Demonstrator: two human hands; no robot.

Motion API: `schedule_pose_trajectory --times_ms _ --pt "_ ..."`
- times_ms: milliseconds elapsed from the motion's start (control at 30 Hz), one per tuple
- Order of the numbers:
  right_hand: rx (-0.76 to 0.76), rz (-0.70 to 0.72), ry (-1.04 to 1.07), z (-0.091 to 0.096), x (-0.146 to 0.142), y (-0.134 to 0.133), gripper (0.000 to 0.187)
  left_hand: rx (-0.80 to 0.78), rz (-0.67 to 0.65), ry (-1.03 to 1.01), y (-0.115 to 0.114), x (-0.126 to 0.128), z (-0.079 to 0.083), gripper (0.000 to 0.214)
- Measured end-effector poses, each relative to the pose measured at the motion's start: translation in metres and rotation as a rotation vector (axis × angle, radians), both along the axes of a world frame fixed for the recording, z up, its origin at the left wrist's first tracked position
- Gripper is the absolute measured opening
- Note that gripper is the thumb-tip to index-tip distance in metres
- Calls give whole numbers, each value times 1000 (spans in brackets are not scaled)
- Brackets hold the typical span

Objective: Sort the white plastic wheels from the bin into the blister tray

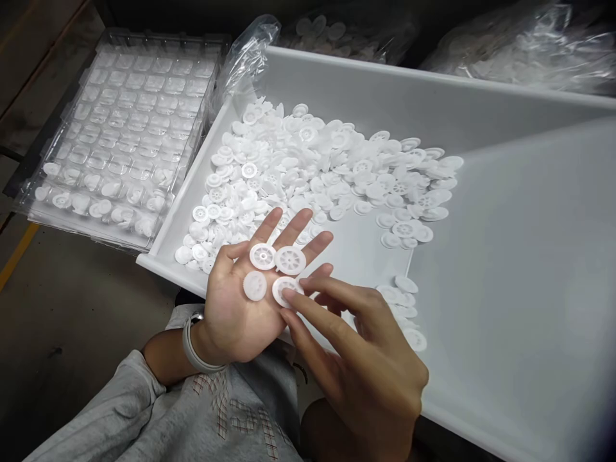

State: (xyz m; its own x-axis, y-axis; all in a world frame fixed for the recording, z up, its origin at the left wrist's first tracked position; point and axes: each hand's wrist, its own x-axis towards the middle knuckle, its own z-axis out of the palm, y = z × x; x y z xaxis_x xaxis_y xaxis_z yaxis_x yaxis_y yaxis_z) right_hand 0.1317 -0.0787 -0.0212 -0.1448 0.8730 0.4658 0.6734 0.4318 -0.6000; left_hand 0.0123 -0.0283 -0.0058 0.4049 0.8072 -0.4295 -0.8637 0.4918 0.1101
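Observation:
My left hand point(245, 295) lies palm up with fingers spread, and several small white plastic discs point(275, 269) rest on its palm and fingers. My right hand point(356, 359) reaches across from the right, its fingertips touching the disc nearest the little finger point(283, 290). Both hands hover over the near edge of a large white tray point(481, 269). A heap of the same white discs point(317, 173) fills the tray's left part, just beyond my fingertips. A grey band sits on my left wrist point(192, 346).
A clear plastic blister tray point(129, 109) with many pockets lies to the left; its nearest rows hold white discs point(101, 199). Clear plastic bags of discs point(524, 45) sit behind the white tray. A dark floor point(72, 308) is at lower left.

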Motion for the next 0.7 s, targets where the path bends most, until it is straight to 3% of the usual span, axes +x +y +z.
schedule_pose_trajectory --times_ms 133,267,367,700 --pt "13 -31 -4 -1 -1 -1 31 -86 2 -21 0 0 4 34" --pt "127 -52 48 3 -4 -1 28 -167 -6 -4 1 -3 9 30" --pt "201 -49 95 5 -4 -1 24 -147 15 -2 2 -8 14 28" --pt "174 129 80 -2 7 3 30 -56 47 73 6 -23 24 33"
